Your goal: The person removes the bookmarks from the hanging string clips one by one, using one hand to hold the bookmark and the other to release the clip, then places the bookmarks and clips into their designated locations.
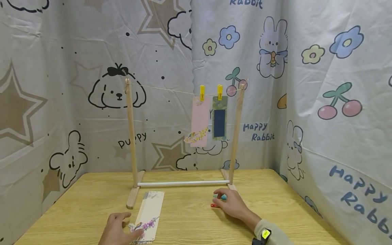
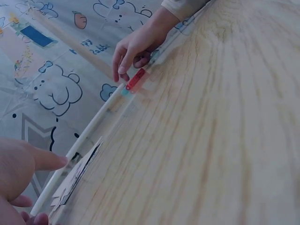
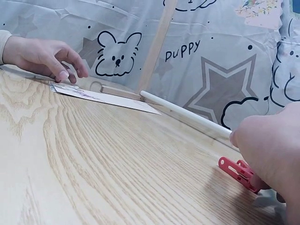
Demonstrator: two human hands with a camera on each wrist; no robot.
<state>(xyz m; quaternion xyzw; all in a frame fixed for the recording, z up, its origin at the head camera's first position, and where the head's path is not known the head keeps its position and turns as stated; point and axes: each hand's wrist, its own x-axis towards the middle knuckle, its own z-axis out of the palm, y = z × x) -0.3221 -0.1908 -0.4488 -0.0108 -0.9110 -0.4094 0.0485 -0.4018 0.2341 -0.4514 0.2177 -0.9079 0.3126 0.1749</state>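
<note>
My left hand (image 1: 117,229) is at the left edge of a cream bookmark (image 1: 150,216) printed with purple flowers and a bird, lying on the table. Its thumb reaches over the bookmark's lower part; the fingers bend loosely. Over a red clothespin (image 3: 239,173) and teal clothespins (image 1: 224,197) hovers my right hand (image 1: 231,204), fingers bent downward. In the left wrist view, no clothespin shows between its thumb and index finger. A fingertip is close to the red clothespin in the right wrist view; whether it touches is hidden.
A wooden frame (image 1: 131,136) with a white crossbar (image 1: 183,183) stands at the table's back. On its string (image 1: 171,90), yellow clothespins (image 1: 202,93) hold a pink bookmark (image 1: 200,115) and a green-and-blue bookmark (image 1: 219,122). A printed curtain (image 1: 92,143) surrounds the table.
</note>
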